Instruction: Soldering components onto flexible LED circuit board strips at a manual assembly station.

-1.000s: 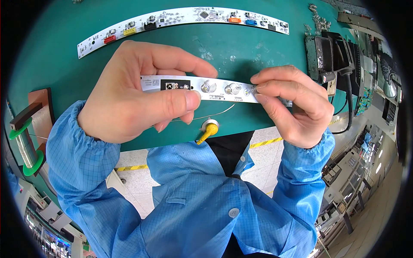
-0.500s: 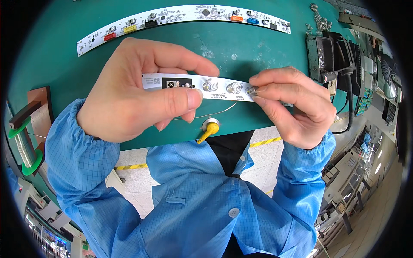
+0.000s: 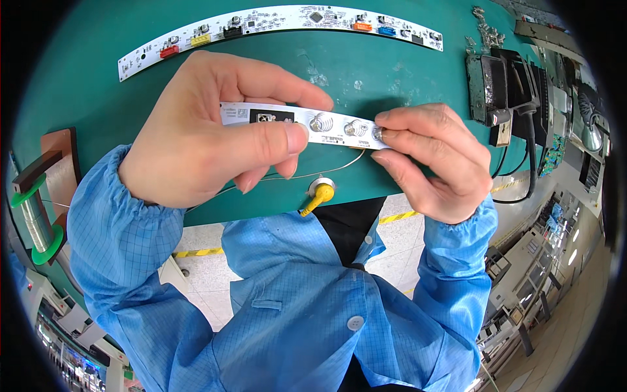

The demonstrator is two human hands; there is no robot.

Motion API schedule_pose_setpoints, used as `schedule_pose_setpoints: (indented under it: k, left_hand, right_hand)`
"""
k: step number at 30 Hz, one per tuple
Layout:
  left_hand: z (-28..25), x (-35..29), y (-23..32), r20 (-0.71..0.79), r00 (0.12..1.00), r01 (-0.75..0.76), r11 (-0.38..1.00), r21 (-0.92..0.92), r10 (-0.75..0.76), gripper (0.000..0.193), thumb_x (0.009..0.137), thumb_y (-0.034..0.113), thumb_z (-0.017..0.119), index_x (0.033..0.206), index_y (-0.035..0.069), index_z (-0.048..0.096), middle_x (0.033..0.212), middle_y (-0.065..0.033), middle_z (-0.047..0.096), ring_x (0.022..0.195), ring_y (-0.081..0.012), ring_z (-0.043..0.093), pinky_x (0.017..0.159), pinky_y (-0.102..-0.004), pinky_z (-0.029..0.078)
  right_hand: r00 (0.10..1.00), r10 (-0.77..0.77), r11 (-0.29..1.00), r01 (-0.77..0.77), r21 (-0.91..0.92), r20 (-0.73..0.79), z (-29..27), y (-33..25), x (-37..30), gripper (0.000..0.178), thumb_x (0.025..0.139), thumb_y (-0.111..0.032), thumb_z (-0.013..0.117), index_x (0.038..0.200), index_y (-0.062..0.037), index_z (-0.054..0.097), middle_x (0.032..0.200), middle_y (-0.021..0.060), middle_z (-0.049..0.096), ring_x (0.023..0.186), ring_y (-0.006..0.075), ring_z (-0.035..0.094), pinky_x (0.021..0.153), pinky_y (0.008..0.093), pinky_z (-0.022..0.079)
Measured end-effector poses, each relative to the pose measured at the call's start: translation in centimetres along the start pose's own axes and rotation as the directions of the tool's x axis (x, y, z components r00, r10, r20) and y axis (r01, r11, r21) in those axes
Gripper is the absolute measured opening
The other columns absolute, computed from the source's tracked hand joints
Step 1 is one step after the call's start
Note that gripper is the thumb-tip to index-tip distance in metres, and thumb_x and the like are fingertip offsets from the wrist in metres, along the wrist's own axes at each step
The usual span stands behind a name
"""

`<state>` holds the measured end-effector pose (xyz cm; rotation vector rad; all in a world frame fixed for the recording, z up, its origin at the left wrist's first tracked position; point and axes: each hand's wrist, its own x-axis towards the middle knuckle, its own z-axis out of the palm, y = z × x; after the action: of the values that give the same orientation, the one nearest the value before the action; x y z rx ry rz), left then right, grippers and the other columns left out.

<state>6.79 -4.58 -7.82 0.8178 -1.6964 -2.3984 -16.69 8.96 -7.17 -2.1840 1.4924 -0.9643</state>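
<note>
My left hand [image 3: 219,137] grips a narrow white circuit board [image 3: 337,132], thumb on its face and fingers behind. Two coil springs, one mid-board [image 3: 321,122] and another to its right [image 3: 356,128], stand on the board's face. At the right end, the fingertips of my right hand [image 3: 437,160] are closed on a third small metal spring [image 3: 378,133], which touches the board and is partly hidden by the fingers. The right thumb sits just below the board's edge. A black component patch [image 3: 271,116] shows beside my left thumb.
A long curved white board [image 3: 281,23] with coloured connectors lies at the back of the green mat [image 3: 261,72]. Loose springs [image 3: 486,29] lie back right, near a soldering iron stand [image 3: 503,91]. A solder wire spool [image 3: 38,225] stands left; a yellow plug [image 3: 320,195] is at the front edge.
My right hand has shifted slightly left and its fingertips now cover more of the end spring. The circuit board has moved a little up, with the left hand still on it.
</note>
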Motion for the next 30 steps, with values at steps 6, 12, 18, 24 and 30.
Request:
schedule_pose_setpoints:
  k: [6, 12, 18, 24, 30]
  left_hand:
    - [-0.4, 0.4, 0.1, 0.035, 0.999, -0.001, 1.000, -0.026, 0.002, 0.034, 0.092, 0.017, 0.066, 0.118, -0.005, 0.067, 0.068, -0.0086, 0.066, 0.045, -0.0059, 0.054, 0.041, -0.0173, 0.041]
    - [-1.1, -0.1, -0.1, 0.037, 0.999, -0.018, 0.999, -0.032, 0.019, 0.031, 0.094, 0.014, 0.063, 0.120, -0.004, 0.066, 0.068, -0.0090, 0.066, 0.043, -0.0058, 0.053, 0.041, -0.0175, 0.041]
    - [-0.8, 0.1, -0.3, 0.040, 0.999, -0.013, 0.999, -0.040, 0.015, 0.031, 0.094, 0.013, 0.062, 0.120, -0.003, 0.066, 0.069, -0.0093, 0.067, 0.044, -0.0063, 0.053, 0.041, -0.0177, 0.041]
    - [-0.7, 0.2, -0.3, 0.040, 0.999, -0.005, 0.999, -0.052, 0.007, 0.031, 0.094, 0.012, 0.062, 0.121, -0.004, 0.066, 0.069, -0.0096, 0.067, 0.044, -0.0065, 0.053, 0.042, -0.0179, 0.041]
    - [-0.8, 0.1, -0.2, 0.029, 1.000, 0.014, 0.997, -0.070, -0.012, 0.030, 0.094, 0.011, 0.062, 0.120, -0.004, 0.067, 0.069, -0.0097, 0.067, 0.044, -0.0068, 0.053, 0.041, -0.0179, 0.041]
  right_hand:
    - [1.000, -0.005, 0.999, 0.005, -0.039, 0.012, -0.1, 0.0, -0.2, 0.030, 0.066, 0.005, 0.082, 0.093, 0.0062, 0.069, 0.097, 0.0192, 0.070, 0.085, 0.0302, 0.069, 0.072, 0.0362, 0.055]
    - [0.999, 0.049, 0.996, -0.050, -0.071, -0.014, 0.3, -0.6, 0.0, 0.031, 0.066, 0.003, 0.084, 0.094, 0.0057, 0.069, 0.098, 0.0185, 0.071, 0.087, 0.0292, 0.068, 0.073, 0.0351, 0.055]
    - [0.987, 0.151, 0.988, -0.151, -0.009, -0.052, 0.2, -0.7, -0.3, 0.035, 0.066, 0.001, 0.085, 0.096, 0.0054, 0.069, 0.101, 0.0186, 0.071, 0.089, 0.0289, 0.069, 0.075, 0.0346, 0.055]
    - [0.995, 0.090, 0.995, -0.092, -0.032, -0.051, 0.2, -0.5, -0.2, 0.032, 0.066, 0.004, 0.083, 0.095, 0.0048, 0.070, 0.100, 0.0178, 0.071, 0.087, 0.0297, 0.069, 0.075, 0.0343, 0.055]
    - [0.996, -0.015, 0.991, 0.004, -0.133, -0.088, 1.4, 0.0, -0.7, 0.030, 0.063, 0.001, 0.084, 0.091, 0.0002, 0.073, 0.095, 0.0120, 0.071, 0.082, 0.0261, 0.068, 0.071, 0.0340, 0.054]
